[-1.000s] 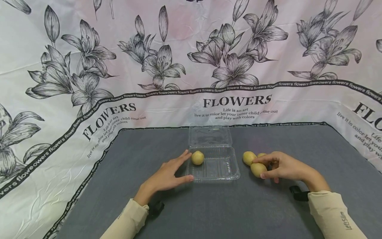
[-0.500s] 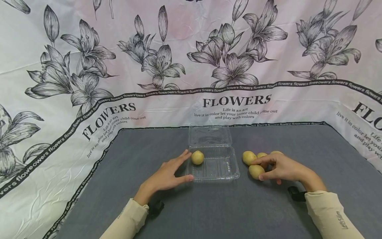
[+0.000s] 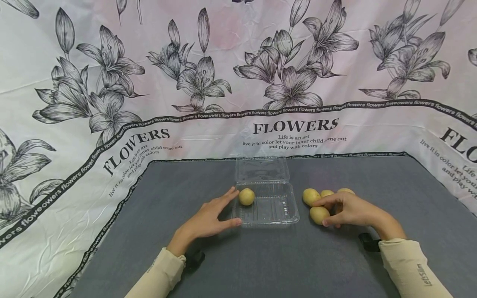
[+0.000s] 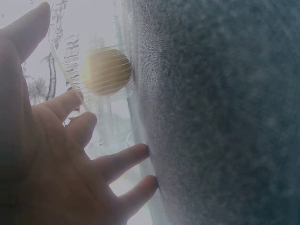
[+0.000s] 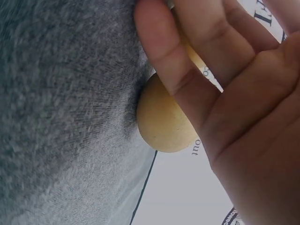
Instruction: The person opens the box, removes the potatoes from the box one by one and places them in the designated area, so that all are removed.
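My left hand [image 3: 208,219] has its fingers spread along the left side of a clear plastic clamshell box [image 3: 270,211], with fingertips right at the wall. Inside the box, at its left, lies one small yellow potato [image 3: 246,196]; through the ribbed wall the left wrist view shows this potato [image 4: 108,71] too. To the right of the box, my right hand [image 3: 352,210] pinches the front potato [image 3: 319,215] between thumb and forefinger, low over the table. Just behind sit another potato [image 3: 311,197] and a partly hidden potato [image 3: 326,193].
One more potato [image 3: 346,191] shows behind my right hand. The box's lid [image 3: 262,169] is folded back toward the flower-printed cloth [image 3: 208,136] at the rear. A grey cloth [image 3: 268,260] covers the table.
My right hand has shifted slightly left with the front potato, bringing the potato behind the knuckles into view. The left hand and the box stay put.
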A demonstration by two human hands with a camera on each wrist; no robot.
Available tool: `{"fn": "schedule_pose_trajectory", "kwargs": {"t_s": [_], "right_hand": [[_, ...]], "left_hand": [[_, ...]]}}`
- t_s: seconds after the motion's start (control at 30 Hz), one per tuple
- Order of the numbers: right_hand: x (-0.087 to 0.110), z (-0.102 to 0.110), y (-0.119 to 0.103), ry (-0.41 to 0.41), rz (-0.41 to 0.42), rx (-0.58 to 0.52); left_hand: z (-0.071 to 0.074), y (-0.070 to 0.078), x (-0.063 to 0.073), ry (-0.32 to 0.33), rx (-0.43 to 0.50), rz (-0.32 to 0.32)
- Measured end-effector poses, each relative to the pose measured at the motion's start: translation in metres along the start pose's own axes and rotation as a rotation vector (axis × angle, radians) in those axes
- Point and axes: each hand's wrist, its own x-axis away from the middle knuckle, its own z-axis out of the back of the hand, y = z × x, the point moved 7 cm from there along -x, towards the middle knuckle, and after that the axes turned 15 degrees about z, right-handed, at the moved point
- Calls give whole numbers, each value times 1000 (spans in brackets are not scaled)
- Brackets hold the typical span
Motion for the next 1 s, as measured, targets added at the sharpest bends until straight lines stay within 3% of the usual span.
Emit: {"fn": "schedule_pose_trajectory", "kwargs": {"t_s": [0.37,0.7,1.0], "right_hand": [[2,0,0,-25,-12,-15],[3,2,1,-21,-110,7],[2,5,-4,-12,-44,57]], "left_hand": [[-1,-2,-1,4,1,-17],[-2,-4,-2,-1,-3,-14],[-1,-3,-1,0,-4,-11]]}}
